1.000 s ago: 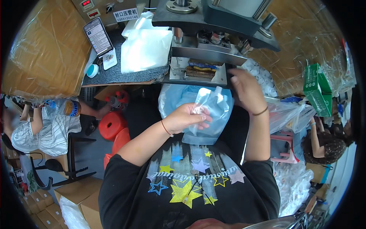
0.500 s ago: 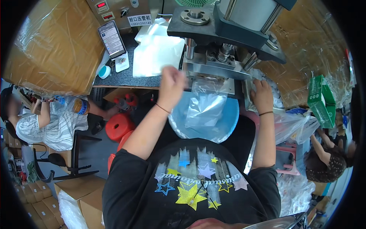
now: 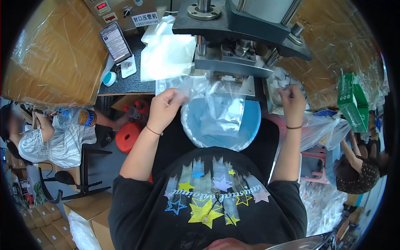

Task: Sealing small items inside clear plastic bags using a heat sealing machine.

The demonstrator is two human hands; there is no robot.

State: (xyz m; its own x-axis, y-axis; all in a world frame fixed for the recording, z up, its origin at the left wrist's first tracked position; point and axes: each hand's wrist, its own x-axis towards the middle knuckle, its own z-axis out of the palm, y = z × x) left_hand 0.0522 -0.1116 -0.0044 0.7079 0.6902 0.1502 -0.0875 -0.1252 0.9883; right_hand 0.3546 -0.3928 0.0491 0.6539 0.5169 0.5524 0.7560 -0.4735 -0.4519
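My left hand (image 3: pixel 163 110) is closed in a pinch at the table's front edge, on a clear plastic bag (image 3: pixel 192 86) blurred by motion. Over the tray of small pale pieces (image 3: pixel 275 92), my right hand (image 3: pixel 294 104) has its fingers drawn together; what they hold, if anything, is too small to make out. Between my hands stands the sealing press (image 3: pixel 233 64), its metal bar across the front. Another clear bag (image 3: pixel 223 114) hangs below the press, over a blue lined tub (image 3: pixel 253 121) at my lap.
White sheets (image 3: pixel 166 58) lie left of the press, beside a propped phone (image 3: pixel 115 43) and a small round jar (image 3: pixel 109 78). Large taped cartons (image 3: pixel 54 50) flank the table. A green box (image 3: pixel 352 102) is at right. Two people sit at the sides; a red stool (image 3: pixel 128 137) is at left.
My left hand has moved left and toward me, and a clear bag now shows at its fingertips. My right hand has risen slightly from the tray, its fingers drawn together. The whole view has shifted slightly.
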